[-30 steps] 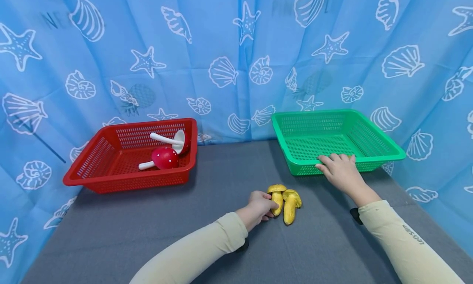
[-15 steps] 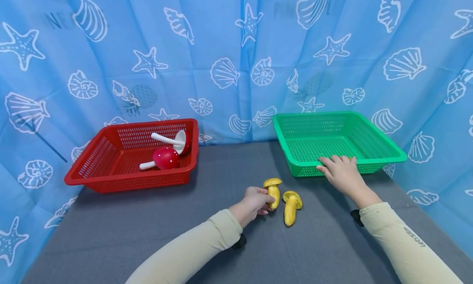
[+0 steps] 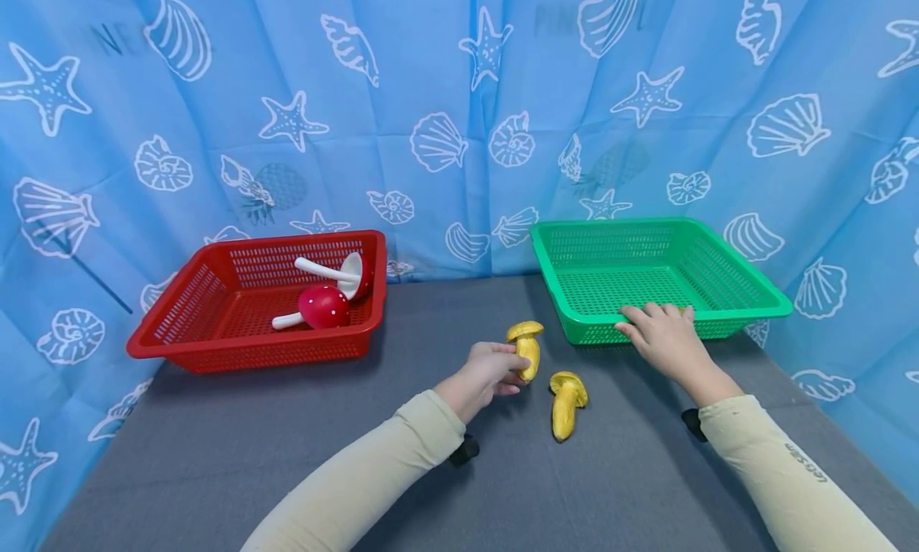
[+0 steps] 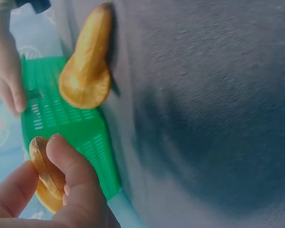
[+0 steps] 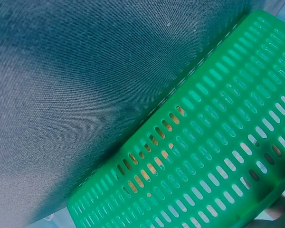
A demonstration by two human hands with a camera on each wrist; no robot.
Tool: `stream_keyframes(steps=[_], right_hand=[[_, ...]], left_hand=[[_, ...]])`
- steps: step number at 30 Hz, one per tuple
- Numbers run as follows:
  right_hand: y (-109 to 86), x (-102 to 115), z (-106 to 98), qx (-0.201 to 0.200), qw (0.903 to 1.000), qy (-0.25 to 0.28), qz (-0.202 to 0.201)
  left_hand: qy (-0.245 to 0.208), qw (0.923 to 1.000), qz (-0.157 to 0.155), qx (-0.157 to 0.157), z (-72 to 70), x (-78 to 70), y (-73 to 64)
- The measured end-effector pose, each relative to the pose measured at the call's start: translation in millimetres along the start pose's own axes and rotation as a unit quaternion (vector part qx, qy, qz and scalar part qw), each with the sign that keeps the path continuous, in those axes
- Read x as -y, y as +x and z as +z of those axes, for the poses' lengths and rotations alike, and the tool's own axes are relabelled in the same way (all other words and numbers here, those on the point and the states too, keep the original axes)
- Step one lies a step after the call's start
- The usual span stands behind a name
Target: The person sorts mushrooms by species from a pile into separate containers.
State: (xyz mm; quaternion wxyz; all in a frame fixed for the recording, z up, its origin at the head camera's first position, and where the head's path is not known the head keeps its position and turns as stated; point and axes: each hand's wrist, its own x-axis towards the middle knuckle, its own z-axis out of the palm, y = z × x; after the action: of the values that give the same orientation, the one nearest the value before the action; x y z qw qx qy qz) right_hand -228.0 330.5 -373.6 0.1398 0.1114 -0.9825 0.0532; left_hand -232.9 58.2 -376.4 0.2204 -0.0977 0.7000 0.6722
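Note:
My left hand (image 3: 488,374) pinches a yellow mushroom (image 3: 528,351) by its stem between thumb and fingers, cap up, above the grey cloth. In the left wrist view, that mushroom (image 4: 46,166) is partly hidden by the fingers. A second yellow mushroom (image 3: 565,405) lies on the cloth just to the right, cap pointing away. My right hand (image 3: 666,338) holds the near rim of a green basket (image 3: 567,317), its fingers bent over the edge. Through the basket's slots in the right wrist view, something yellow (image 5: 153,167) shows inside; its shape is mostly hidden.
A red basket (image 3: 251,352) stands at the back left with two red, white-dotted mushrooms (image 3: 323,307) inside, one tipped to show its white underside. Behind both baskets hangs a blue curtain (image 3: 445,73) with shell prints. Grey cloth (image 3: 431,321) covers the table.
The left hand has lifted its yellow mushroom from beside the other one and moved it away from me and slightly left. The right hand stays on the green basket's rim.

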Motion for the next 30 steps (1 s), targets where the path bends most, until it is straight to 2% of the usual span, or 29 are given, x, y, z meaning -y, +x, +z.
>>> stream_keyframes(steps=[10, 17, 30], right_hand=[[-1.4, -1.4, 0.1, -0.003, 1.0, 0.002, 0.003], [-1.1, -1.5, -0.2, -0.008, 1.0, -0.002, -0.002], [-0.5, 1.5, -1.4, -0.003, 1.0, -0.007, 0.006]], left_hand=[[-0.024, 0.9997, -0.002, -0.003, 7.0, -20.6, 3.4], [-0.075, 0.9971, 0.014, -0.002, 15.3, -39.3, 8.6], [-0.12, 0.9917, 0.039, -0.024, 48.1, -64.6, 19.6]])
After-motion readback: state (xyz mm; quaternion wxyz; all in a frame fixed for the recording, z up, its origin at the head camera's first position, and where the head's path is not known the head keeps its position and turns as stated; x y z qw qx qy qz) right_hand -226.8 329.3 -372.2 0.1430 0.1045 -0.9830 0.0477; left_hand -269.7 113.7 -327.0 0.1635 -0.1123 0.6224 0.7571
